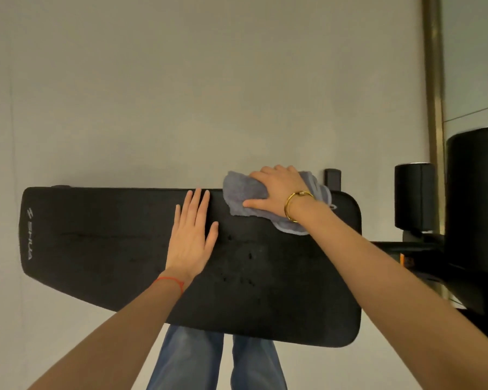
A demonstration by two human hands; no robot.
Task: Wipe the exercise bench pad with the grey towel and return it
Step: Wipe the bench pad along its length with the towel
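Grey terry towel (244, 192), soft and bunched into a loose wad, lies on the far edge of the bench pad (265, 277), toward its right end; one hemmed corner trails out below the wrist. Right hand (276, 190) lies on top of it, fingers curled over the far side of the wad and thumb stretched along its near edge, gripping the cloth against the pad. Gold bangle (295, 205) on that wrist.

Bench pad: black, matte, finely grained upholstery; long, with rounded corners, narrower at the left end and wider at the right. Small scuffs and pits mark the middle. White logo (29, 237) printed at the narrow left end. Left hand (190, 240) rests flat on the pad just left of the towel, fingers straight and slightly spread, holding nothing. Red string bracelet (171, 282) at that wrist.

Surroundings: pale, smooth floor (152, 94) lies open beyond the far edge and off the left end. Blue jeans (209, 358) show under the near edge. Black cylindrical roller pads (413, 195) and black frame parts crowd the right end, close to the pad. Brass-coloured strip (433, 80) runs up the floor at far right.
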